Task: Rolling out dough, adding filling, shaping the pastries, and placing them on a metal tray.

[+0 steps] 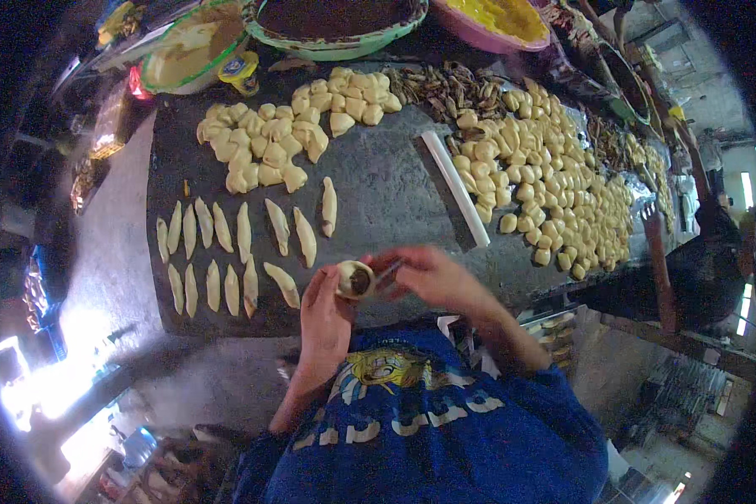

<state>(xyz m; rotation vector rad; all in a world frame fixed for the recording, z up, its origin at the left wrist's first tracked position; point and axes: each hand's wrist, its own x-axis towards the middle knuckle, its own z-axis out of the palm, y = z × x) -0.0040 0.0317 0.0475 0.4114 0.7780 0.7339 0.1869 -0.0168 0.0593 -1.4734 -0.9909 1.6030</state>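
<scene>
My left hand (323, 311) holds a small round of pale dough (344, 280) close to my body, fingers wrapped round its left side. Dark filling (360, 280) shows in the middle of the dough. Just to the right of it hovers my right hand (435, 277). Its fingers are bent toward the dough but smeared by motion, so whether they touch it or pinch something is unclear. Left of my hands, several long tapered dough pieces (244, 233) lie in two rough rows on the dark tabletop (378, 197).
Dough lumps (256, 143) are heaped at the back. A white rod (455, 189) lies right of centre, beside many dough balls (554, 176) and dark, elongated pieces (454, 88). Basins (336, 50) line the far edge, near a yellow tub (241, 76). Another person's arm (662, 269) reaches in at right.
</scene>
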